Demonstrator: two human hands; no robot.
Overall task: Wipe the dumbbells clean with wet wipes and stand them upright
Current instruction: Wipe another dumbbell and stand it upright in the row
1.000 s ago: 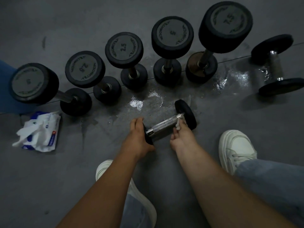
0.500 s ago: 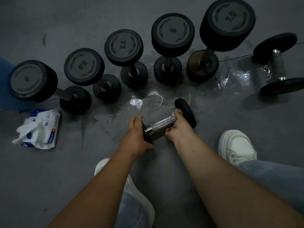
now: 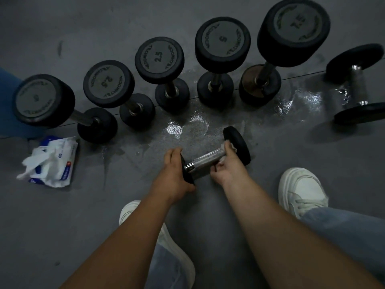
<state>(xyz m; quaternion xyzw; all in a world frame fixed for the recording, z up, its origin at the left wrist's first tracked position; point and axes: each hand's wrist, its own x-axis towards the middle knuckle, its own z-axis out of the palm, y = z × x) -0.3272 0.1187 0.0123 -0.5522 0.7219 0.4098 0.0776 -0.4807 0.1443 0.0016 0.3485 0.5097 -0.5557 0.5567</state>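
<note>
A small dumbbell (image 3: 205, 159) with a silver knurled handle and black ends lies on the grey floor in front of me. My left hand (image 3: 174, 172) grips its near black end. My right hand (image 3: 228, 163) is wrapped round the far part of the handle with a white wet wipe (image 3: 226, 146) under the fingers, next to the far black end. Behind it, several black dumbbells stand upright in a row, among them one marked 2.5 (image 3: 159, 59) and one marked 5 (image 3: 222, 43). Another dumbbell (image 3: 358, 84) lies on its side at the far right.
An open pack of wet wipes (image 3: 51, 161) lies on the floor at the left. The floor (image 3: 187, 126) between the row and my hands shines wet. My white shoes (image 3: 300, 189) and jeans-clad legs flank my arms. A blue object sits at the left edge.
My right hand has slid with the wipe along the handle: from the far end towards the middle, then back out to the far end. My left hand kept its grip.
</note>
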